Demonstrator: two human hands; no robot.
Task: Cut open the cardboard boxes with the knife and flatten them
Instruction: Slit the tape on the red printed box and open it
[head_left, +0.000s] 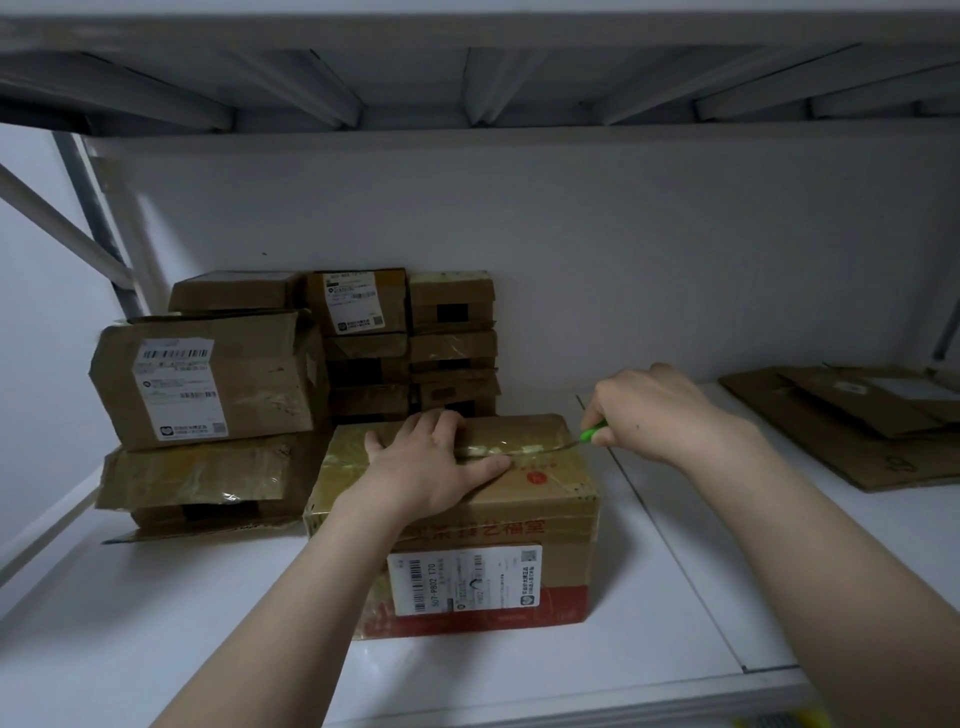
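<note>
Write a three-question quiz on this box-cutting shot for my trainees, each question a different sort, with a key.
1. True or false: the left hand presses flat on top of the front box.
2. The right hand grips a knife whose handle is: A red, B green, C black.
3. Fill in: the flattened cardboard lies on the front box's ___ side.
Key: 1 true; 2 B; 3 right.
</note>
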